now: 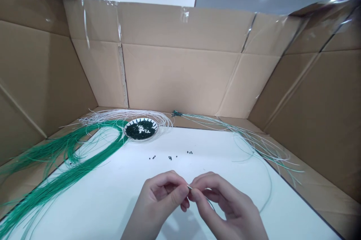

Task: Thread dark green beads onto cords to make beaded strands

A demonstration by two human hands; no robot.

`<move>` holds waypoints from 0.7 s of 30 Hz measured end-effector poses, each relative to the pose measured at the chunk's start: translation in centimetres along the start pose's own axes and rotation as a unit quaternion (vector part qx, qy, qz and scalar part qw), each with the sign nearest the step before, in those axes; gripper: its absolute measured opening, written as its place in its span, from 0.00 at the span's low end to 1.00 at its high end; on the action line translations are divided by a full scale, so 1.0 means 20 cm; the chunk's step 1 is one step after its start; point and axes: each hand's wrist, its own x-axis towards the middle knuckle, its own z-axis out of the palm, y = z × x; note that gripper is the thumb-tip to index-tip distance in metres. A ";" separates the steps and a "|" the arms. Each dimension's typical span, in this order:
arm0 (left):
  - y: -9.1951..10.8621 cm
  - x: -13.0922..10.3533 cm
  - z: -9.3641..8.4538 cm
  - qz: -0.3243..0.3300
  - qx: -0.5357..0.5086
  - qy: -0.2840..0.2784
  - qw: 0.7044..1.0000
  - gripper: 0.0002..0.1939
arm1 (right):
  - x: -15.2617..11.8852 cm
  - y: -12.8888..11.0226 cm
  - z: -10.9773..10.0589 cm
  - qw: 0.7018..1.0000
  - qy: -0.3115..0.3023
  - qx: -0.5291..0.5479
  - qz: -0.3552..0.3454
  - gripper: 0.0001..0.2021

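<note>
Over the white board, my left hand [165, 198] and my right hand [222, 198] meet fingertip to fingertip. Both are pinched on a thin strand [190, 187], whose pale end shows between them. A darker stretch of cord [210, 205] hangs below my right fingers. Whether a bead sits between the fingertips is hidden. Beyond my hands, several small dark beads [170, 158] lie in loose groups on the board. A white plate with a striped rim [156, 123] holds many dark green beads [135, 131].
Green strands [73, 172] spread down the left side, beside white strands [124, 114] behind the plate. A bundle of white and green cords [239, 129] runs along the back right. Cardboard walls [180, 78] surround the white board [126, 180].
</note>
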 end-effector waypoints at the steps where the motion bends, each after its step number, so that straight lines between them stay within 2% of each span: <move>1: 0.00 -0.01 0.01 -0.005 -0.011 0.002 1.000 0.16 | 0.00 0.00 0.00 1.000 0.001 0.015 0.003 0.07; 6: 0.00 -0.02 0.03 -0.029 -0.065 0.017 0.997 0.18 | -0.01 0.01 0.02 0.997 0.006 0.076 0.011 0.06; 12: -0.01 -0.02 0.02 -0.020 -0.068 0.048 0.996 0.19 | 0.00 0.00 0.04 0.999 0.010 0.017 -0.046 0.05; 21: -0.01 -0.03 0.01 -0.011 -0.047 0.040 0.998 0.18 | 0.00 0.01 0.03 0.996 -0.007 -0.035 -0.084 0.07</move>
